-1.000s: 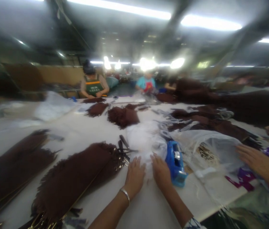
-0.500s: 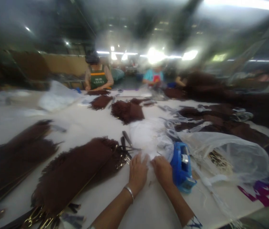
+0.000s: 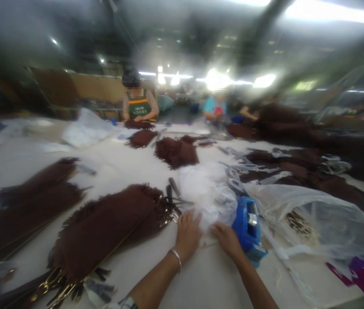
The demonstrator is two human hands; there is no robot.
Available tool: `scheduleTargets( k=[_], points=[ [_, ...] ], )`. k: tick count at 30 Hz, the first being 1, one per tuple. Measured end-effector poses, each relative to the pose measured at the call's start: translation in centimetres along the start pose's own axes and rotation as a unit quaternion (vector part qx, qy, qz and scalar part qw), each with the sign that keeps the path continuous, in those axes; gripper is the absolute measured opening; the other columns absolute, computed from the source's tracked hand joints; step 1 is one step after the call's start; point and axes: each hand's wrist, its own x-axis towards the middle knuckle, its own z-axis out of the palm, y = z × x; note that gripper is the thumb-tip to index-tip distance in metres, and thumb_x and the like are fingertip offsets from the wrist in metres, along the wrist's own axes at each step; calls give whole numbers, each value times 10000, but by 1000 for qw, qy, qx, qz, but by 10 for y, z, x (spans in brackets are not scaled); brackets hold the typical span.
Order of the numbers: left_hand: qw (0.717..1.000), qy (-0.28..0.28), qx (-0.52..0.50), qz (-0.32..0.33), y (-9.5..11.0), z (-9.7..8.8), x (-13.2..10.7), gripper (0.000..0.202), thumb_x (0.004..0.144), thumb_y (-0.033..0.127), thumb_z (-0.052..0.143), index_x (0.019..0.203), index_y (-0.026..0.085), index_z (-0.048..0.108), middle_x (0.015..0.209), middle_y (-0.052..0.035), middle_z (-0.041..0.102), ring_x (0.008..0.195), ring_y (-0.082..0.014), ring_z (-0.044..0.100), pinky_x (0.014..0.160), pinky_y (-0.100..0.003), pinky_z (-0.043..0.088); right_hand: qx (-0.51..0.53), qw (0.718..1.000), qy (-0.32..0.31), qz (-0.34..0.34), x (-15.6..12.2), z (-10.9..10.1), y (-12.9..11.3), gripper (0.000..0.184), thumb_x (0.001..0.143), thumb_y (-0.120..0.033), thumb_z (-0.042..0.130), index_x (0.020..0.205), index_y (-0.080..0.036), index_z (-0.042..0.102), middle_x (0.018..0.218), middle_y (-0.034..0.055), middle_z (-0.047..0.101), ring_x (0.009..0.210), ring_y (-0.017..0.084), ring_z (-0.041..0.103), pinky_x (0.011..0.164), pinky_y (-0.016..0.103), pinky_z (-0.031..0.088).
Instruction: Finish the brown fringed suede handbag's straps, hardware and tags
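My left hand lies on the near edge of a pile of thin white plastic wrapping, its fingers stretched forward. Beside it, my right hand has its fingers curled together at the edge of the same white wrapping; the fingertips are blurred. A blue tape dispenser stands just right of my right hand. Left of my left hand, a brown fringed bag lies flat, with dark straps and gold metal clips near my fingers.
More brown fringed bags lie on the left, with others farther back. A clear plastic bag holding small pale pieces sits at right, near purple tags. Two co-workers are across the table.
The view has shifted a little, so the scene sits slightly farther right. My right hand has moved slightly away from my left hand, widening the gap between them.
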Motion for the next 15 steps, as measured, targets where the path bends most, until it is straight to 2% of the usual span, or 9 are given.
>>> scheduleTargets(
  k=[4,6,8,11,15],
  points=[
    [999,29,-3,-15,6,4,0,440,897,395,534,1314,254,528,1429,-95,446,1350,-291,324,1133,-483,250,12,999,30,26,-5,6,-5,328,901,-432,411,755,-198,590,722,25,667,694,199,603,624,280,422],
    [999,47,5,-26,9,8,4,435,900,411,530,1311,269,533,1430,-99,442,1339,-301,337,1118,-498,272,-2,999,47,17,-11,9,-9,303,899,-434,443,752,-207,581,740,29,662,710,204,602,648,288,421],
    [998,52,21,-22,12,13,10,490,867,357,603,1343,318,492,1486,-83,372,1345,-317,326,1105,-536,276,-32,998,61,-15,-21,10,-13,254,903,-403,468,774,-215,580,782,32,654,753,208,600,678,294,420],
    [997,43,57,17,14,21,17,629,807,228,685,1362,392,436,1560,-42,238,1381,-329,267,1107,-609,221,-89,991,56,-79,-36,8,-18,180,917,-302,461,804,-222,576,812,35,635,797,211,587,701,298,422],
    [995,18,83,56,10,28,24,619,827,199,656,1358,417,424,1576,-30,202,1401,-318,236,1110,-639,184,-149,979,42,-135,-58,3,-28,184,914,-186,424,784,-223,549,783,39,623,779,207,578,692,299,425]
  ],
)
